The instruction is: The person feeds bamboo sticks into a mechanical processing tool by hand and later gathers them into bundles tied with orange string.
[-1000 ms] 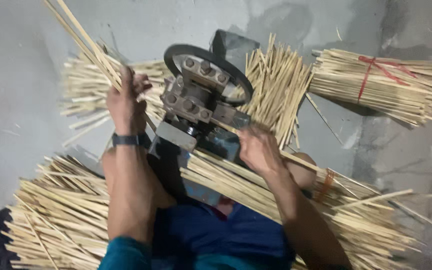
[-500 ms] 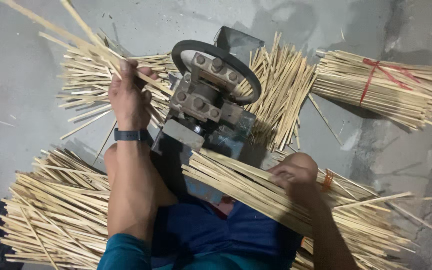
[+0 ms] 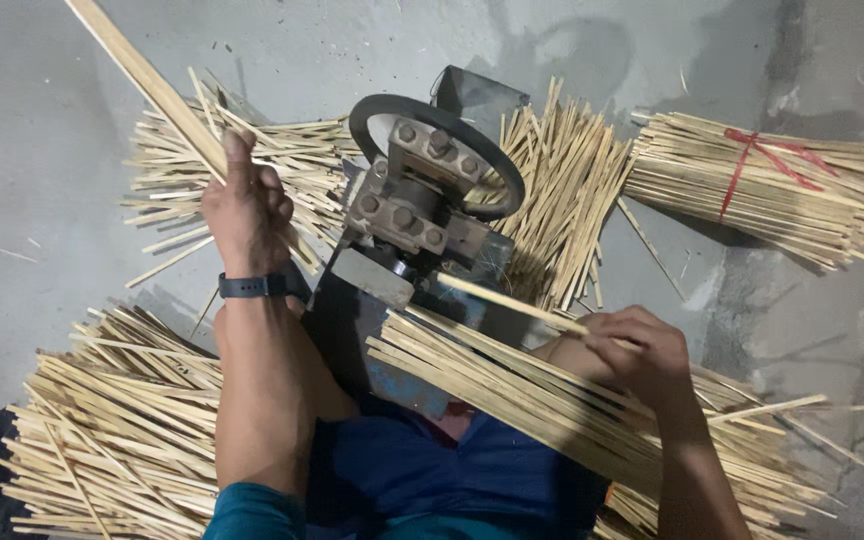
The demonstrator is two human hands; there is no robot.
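My left hand, with a dark watch on the wrist, grips a long flat bamboo strip that rises to the upper left, away from the machine. A small metal machine with bolted rollers and a black ring stands on the floor between my arms. My right hand pinches one thin bamboo stick whose far end points at the machine's front. A thick bundle of sticks lies across my lap under that hand.
Loose cut sticks lie behind the machine to the left and more to the right. A bundle tied with red string lies at the upper right. A big heap of strips fills the lower left on the grey concrete floor.
My left hand has drawn the strip out up and left. My right hand dropped from the machine to the lap bundle, then lifted a single stick toward the machine.
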